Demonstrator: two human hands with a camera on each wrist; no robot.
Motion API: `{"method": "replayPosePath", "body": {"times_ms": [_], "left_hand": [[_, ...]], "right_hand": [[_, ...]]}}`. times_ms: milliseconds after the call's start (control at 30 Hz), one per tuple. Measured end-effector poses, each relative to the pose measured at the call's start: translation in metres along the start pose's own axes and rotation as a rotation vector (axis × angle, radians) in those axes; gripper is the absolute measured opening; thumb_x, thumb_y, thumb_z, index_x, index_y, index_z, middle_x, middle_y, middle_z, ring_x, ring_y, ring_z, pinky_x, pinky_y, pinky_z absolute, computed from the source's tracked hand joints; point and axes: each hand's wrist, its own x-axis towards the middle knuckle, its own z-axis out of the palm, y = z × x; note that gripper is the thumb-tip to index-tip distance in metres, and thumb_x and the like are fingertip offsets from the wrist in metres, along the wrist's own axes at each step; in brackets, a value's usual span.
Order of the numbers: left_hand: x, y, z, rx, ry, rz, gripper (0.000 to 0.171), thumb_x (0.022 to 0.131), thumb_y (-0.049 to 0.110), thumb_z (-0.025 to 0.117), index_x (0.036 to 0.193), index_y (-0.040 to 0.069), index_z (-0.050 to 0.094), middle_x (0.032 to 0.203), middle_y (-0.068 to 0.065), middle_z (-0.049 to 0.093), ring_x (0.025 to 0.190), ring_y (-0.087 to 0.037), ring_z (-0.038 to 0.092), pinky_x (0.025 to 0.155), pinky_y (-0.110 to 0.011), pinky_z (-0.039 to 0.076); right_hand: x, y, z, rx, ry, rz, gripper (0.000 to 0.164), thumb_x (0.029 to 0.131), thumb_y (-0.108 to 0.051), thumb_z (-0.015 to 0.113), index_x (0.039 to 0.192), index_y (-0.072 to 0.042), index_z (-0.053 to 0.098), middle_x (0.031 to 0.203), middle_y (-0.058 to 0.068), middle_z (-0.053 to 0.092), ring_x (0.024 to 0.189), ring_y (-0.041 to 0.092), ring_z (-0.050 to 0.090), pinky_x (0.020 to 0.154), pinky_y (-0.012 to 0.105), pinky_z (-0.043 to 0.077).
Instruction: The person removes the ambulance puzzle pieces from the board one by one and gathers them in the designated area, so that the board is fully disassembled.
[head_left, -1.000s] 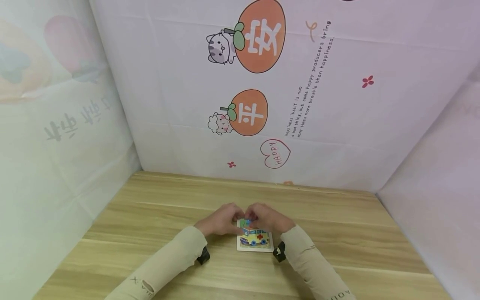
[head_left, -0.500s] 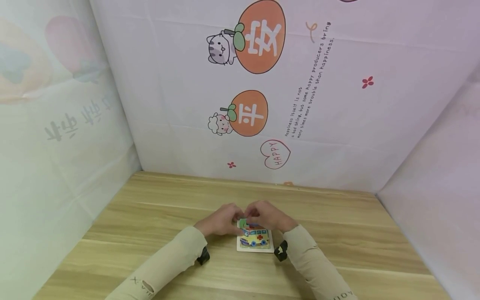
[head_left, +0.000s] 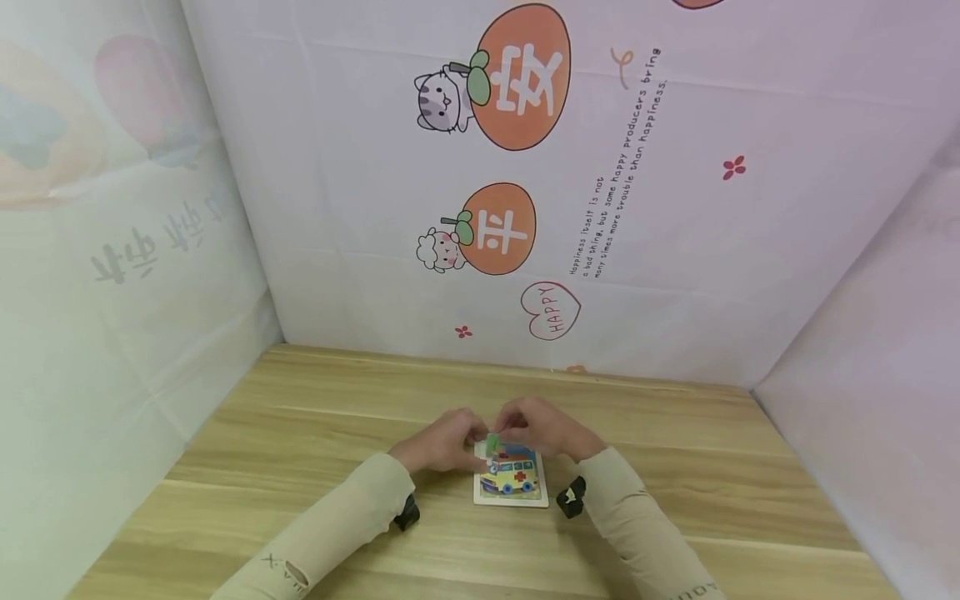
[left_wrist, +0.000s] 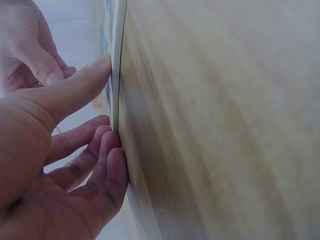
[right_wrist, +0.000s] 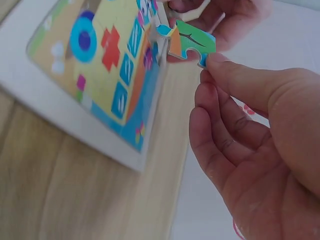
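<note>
A small jigsaw puzzle board (head_left: 510, 502) with a white border and a yellow ambulance picture lies on the table. My left hand (head_left: 447, 442) grips its left side, the thumb on the face and the fingers at the far edge; in the left wrist view the board (left_wrist: 117, 45) appears edge-on. Between thumb and fingertips my right hand (right_wrist: 260, 125) pinches a jigsaw piece (right_wrist: 195, 42), mostly green with a dark line and an orange part. That piece is tilted up off the far left corner of the board. Most of the other pieces sit flat inside the border.
The wood-grain table (head_left: 337, 400) spreads around the board. White printed sheets form a back wall (head_left: 360, 208) and walls at left (head_left: 150, 333) and right (head_left: 862, 333). Black wrist cameras (head_left: 572, 497) hang under both sleeves.
My right hand has shifted slightly right, and the green piece has come up from lying flat to being tilted in its fingertips. The left hand stays where it was.
</note>
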Motion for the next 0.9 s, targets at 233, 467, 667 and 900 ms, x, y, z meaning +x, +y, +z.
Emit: {"method": "replayPosePath", "body": {"times_ms": [233, 467, 667, 900], "left_hand": [[-0.002, -0.001, 0.001, 0.008, 0.007, -0.017, 0.051, 0.082, 0.025, 0.092, 0.124, 0.002, 0.072, 0.11, -0.004, 0.068, 0.099, -0.014, 0.06, 0.09, -0.028, 0.055], [-0.007, 0.0, 0.001, 0.011, 0.011, -0.022, 0.051, 0.083, 0.026, 0.091, 0.125, 0.003, 0.071, 0.112, -0.004, 0.068, 0.101, -0.015, 0.062, 0.093, -0.029, 0.057], [-0.007, 0.001, 0.0, 0.028, 0.012, -0.019, 0.052, 0.083, 0.027, 0.091, 0.125, 0.004, 0.071, 0.113, -0.004, 0.069, 0.102, -0.014, 0.062, 0.093, -0.029, 0.057], [-0.003, 0.001, 0.0, 0.028, 0.001, -0.027, 0.053, 0.084, 0.029, 0.091, 0.127, 0.004, 0.071, 0.116, -0.005, 0.069, 0.104, -0.015, 0.063, 0.094, -0.029, 0.058]], "right_hand": [[-0.012, 0.017, -0.013, 0.011, 0.009, 0.016, 0.005, 0.101, -0.009, 0.07, 0.099, -0.011, 0.075, 0.094, -0.002, 0.072, 0.087, 0.01, 0.064, 0.079, 0.025, 0.056], [-0.033, 0.041, -0.034, -0.02, 0.026, -0.001, 0.005, 0.101, -0.009, 0.069, 0.099, -0.009, 0.073, 0.092, -0.001, 0.073, 0.084, 0.007, 0.062, 0.077, 0.022, 0.054], [-0.043, 0.062, -0.051, -0.014, 0.015, 0.034, 0.005, 0.1, -0.006, 0.068, 0.1, -0.007, 0.074, 0.092, 0.001, 0.073, 0.085, 0.008, 0.061, 0.077, 0.023, 0.053], [-0.041, 0.074, -0.065, -0.022, -0.028, 0.183, 0.006, 0.101, -0.011, 0.069, 0.1, -0.011, 0.075, 0.098, -0.001, 0.073, 0.092, 0.013, 0.062, 0.084, 0.033, 0.054]]}}
